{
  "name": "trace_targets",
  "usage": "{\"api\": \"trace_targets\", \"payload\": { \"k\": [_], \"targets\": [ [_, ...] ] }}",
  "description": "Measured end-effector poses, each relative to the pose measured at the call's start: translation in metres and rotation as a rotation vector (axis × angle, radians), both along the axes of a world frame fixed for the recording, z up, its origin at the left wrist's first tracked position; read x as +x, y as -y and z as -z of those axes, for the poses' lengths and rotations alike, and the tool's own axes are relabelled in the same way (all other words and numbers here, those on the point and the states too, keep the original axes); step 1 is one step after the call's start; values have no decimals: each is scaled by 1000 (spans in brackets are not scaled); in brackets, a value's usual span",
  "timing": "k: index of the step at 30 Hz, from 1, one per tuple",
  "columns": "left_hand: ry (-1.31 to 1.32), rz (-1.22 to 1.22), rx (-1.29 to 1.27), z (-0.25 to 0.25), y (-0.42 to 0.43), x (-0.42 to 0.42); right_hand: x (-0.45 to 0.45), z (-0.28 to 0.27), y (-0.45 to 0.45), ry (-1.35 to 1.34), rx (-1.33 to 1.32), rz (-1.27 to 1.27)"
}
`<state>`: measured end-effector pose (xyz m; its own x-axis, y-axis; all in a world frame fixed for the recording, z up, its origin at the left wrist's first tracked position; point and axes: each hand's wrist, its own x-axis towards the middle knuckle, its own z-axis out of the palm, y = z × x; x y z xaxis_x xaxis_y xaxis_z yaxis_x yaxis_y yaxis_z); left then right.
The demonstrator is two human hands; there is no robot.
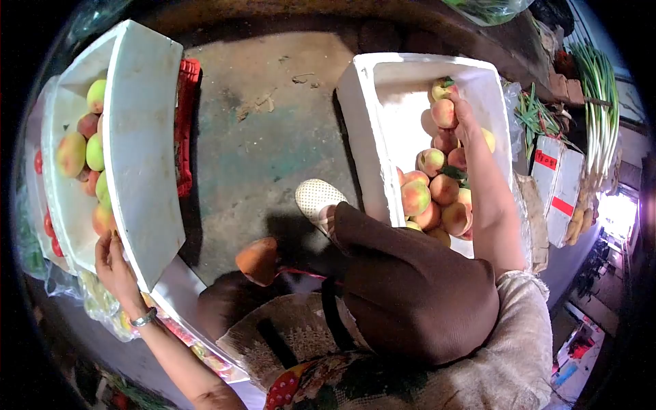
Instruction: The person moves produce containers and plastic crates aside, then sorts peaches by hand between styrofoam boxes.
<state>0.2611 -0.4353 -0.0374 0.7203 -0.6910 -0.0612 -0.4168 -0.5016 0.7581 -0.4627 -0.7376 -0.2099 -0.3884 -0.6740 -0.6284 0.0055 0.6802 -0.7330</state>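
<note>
On the right, a white foam box (437, 60) holds several red and yellow peaches (415, 197), a few with green leaves. My right hand (462, 113) reaches into it, fingers closed round a peach (444, 113) near the box's far end. At the left, a second white foam box (147, 150) holds several peaches and green-yellow fruits (72, 154). My left hand (115, 268) is at its near end, with fingertips touching an orange-yellow peach (102, 219); the fingers are bent and partly against the fruit, without clearly gripping it.
A red crate (186, 126) stands beside the left box. My foot in a cream shoe (319, 202) rests on the floor (273, 123) between the boxes. Green onions (598, 102) and a white carton with red labels (555, 184) are at the right.
</note>
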Motion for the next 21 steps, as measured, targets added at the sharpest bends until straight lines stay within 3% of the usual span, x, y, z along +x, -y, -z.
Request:
{"api": "trace_targets", "payload": {
  "k": [5,8,14,16,17,19,20,21],
  "targets": [
    [46,-8,37,-7,2,-9,40,-26,17,2,223,-103],
    [69,-24,58,-7,2,-11,33,13,23,-62,152,42],
    [104,-23,61,-9,5,-14,46,-22,-25,424,39,123],
    [74,-33,45,-7,3,-10,47,-44,-48,823,6,92],
    [37,-39,30,-4,2,-9,49,-60,-57,1020,-10,69],
    [80,-52,42,-6,5,-15,107,-131,-76,984,-139,-351],
    [119,-37,44,-4,4,-13,133,-156,-84,885,-45,-149],
    [162,-27,48,-4,2,-10,138,-154,-82,980,-83,-453]
  ]
}}
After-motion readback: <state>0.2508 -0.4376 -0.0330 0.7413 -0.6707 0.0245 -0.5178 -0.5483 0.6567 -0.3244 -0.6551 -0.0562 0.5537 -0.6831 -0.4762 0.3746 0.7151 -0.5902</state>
